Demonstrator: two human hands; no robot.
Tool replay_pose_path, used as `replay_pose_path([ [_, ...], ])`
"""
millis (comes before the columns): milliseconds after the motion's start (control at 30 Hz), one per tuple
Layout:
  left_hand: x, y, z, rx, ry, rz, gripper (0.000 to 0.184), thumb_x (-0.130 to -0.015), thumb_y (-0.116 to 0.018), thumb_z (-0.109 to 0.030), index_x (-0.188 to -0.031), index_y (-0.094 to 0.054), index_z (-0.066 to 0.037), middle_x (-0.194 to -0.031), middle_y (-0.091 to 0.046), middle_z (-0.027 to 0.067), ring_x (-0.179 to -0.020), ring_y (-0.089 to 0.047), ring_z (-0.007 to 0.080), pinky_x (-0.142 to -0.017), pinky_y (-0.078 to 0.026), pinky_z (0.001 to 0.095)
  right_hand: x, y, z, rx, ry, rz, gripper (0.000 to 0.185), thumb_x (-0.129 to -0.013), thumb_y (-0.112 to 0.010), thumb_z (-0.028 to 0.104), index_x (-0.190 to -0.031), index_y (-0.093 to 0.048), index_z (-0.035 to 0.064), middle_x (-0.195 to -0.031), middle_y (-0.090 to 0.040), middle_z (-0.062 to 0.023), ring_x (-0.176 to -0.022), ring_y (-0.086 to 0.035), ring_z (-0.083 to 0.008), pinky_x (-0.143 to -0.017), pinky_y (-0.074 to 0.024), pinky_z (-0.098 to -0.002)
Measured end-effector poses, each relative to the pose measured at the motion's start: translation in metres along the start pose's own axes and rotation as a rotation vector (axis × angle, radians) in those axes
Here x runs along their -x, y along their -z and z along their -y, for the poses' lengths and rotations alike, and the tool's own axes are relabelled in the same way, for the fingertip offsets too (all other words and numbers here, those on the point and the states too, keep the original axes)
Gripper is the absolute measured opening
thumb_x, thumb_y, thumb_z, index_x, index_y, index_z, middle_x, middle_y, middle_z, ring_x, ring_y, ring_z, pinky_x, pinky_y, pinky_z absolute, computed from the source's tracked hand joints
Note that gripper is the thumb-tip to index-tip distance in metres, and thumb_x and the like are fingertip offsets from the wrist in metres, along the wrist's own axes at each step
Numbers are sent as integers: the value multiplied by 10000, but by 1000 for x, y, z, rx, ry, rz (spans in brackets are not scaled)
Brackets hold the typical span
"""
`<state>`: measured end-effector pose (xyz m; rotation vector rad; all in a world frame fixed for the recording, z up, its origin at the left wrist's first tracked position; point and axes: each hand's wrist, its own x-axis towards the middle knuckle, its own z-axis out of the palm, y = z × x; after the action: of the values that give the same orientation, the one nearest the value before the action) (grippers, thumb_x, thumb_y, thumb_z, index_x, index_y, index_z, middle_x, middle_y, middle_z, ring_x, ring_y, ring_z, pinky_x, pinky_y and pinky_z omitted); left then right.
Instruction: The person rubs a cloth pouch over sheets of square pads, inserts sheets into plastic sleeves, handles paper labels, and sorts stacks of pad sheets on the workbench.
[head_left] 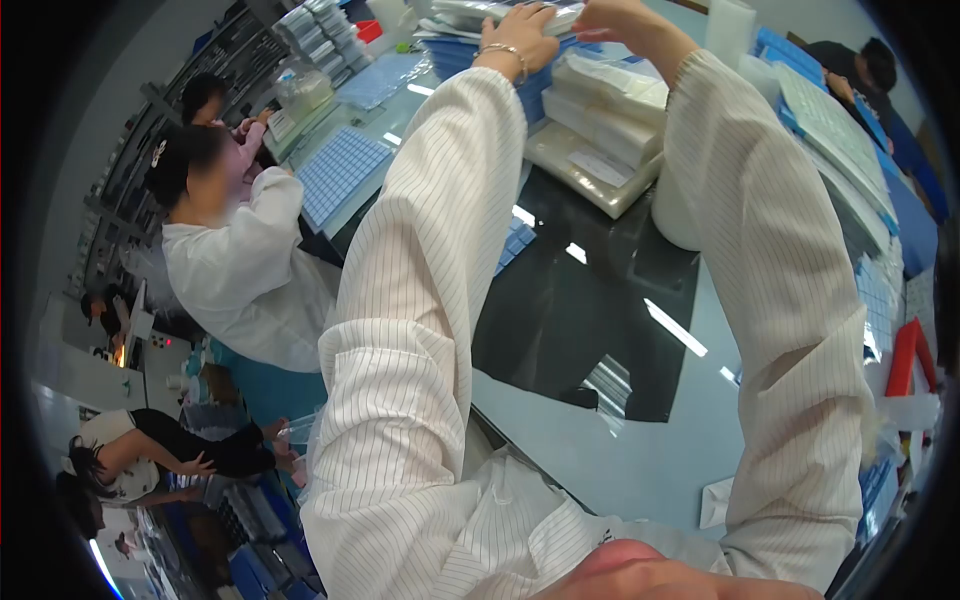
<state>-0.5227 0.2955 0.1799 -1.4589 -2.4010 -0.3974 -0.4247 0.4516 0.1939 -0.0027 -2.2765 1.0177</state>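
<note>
At the top edge, my left hand (520,42), with a bracelet at the wrist, rests on a stack of clear plastic packs (462,22); its fingers are spread. My right hand (628,22) is beside the same stack, its fingers pointing left at the pack's edge. The frame cuts off part of it, so its grip is unclear. Blue sheets (448,58) lie under the packs. Below my right hand sits a pile of clear plastic bags (600,120) with a white label on the lowest.
A black mat (590,310) covers part of the glass-topped table (600,460). A white roll (676,215) stands beside the bags. Blue gridded pads (342,175) lie at the left near a co-worker (250,250) in white. Other people are farther back. Stacked sheets (835,140) flank the right side.
</note>
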Motion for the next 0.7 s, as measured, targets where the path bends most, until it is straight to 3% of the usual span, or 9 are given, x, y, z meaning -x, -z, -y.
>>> replay_pose_path([
  [33,-4,-5,5,11,-15,-10,617,-899,-449,-375,-1474,-347,-175,-1566,-266,56,-1450,-218,238,-1164,-155,525,8,-6,25,-213,-477,-141,122,-802,-618,80,-778,-656,-33,-635,-631,-150,-656,-628,-340,-718,-527,-373],
  [100,-23,-34,25,-173,-128,-283,655,-784,-611,-387,-1406,-481,-225,-1466,-439,98,-1321,-440,279,-1077,-353,464,48,7,67,28,-194,-196,119,-793,-588,39,-852,-673,-21,-754,-652,-186,-755,-629,-380,-758,-527,-385],
  [133,-25,-35,24,-163,-94,-220,731,-770,-602,-376,-1452,-386,-224,-1527,-314,89,-1384,-326,270,-1114,-273,495,76,14,90,157,318,-305,132,-780,-585,3,-876,-668,-30,-827,-651,-192,-801,-631,-368,-756,-527,-384],
  [167,-28,-36,24,-154,-64,-157,814,-756,-594,-365,-1498,-290,-223,-1589,-188,79,-1446,-212,262,-1151,-193,526,110,24,125,271,443,-262,170,-771,-576,-33,-918,-660,-35,-937,-637,-195,-856,-627,-360,-757,-525,-387],
  [200,-31,-45,28,-223,-126,-361,749,-748,-620,-333,-1442,-378,-185,-1515,-333,133,-1377,-342,303,-1110,-294,486,143,33,162,377,572,-228,218,-762,-566,-70,-961,-652,-41,-1046,-622,-199,-912,-624,-353,-758,-523,-390],
  [300,-5,-23,-4,512,-441,-584,365,-743,-628,-177,-1095,-656,-85,-1096,-645,155,-1067,-565,353,-960,-431,433,238,59,234,667,736,-245,50,-791,-683,45,-835,-668,25,-876,-653,-69,-738,-611,-204,-633,-506,-284],
  [367,13,-20,-30,175,-317,-791,342,-728,-629,-148,-1065,-677,-126,-1090,-655,107,-1054,-580,301,-965,-427,407,310,72,282,846,682,-177,114,-790,-716,92,-872,-644,60,-886,-650,-40,-761,-613,-181,-652,-505,-291],
  [633,187,18,-207,263,-712,-495,236,-724,-606,-55,-908,-716,-156,-1048,-667,9,-1081,-579,221,-1106,-267,472,472,102,365,1068,762,46,110,-805,-685,92,-902,-643,63,-933,-635,-44,-816,-589,-190,-691,-489,-298],
  [700,222,15,-237,288,-799,-464,213,-731,-634,-87,-906,-729,-162,-1016,-681,21,-1065,-590,225,-1095,-305,458,498,104,378,1110,773,61,110,-809,-677,92,-909,-642,64,-944,-631,-45,-829,-583,-192,-701,-485,-300],
])
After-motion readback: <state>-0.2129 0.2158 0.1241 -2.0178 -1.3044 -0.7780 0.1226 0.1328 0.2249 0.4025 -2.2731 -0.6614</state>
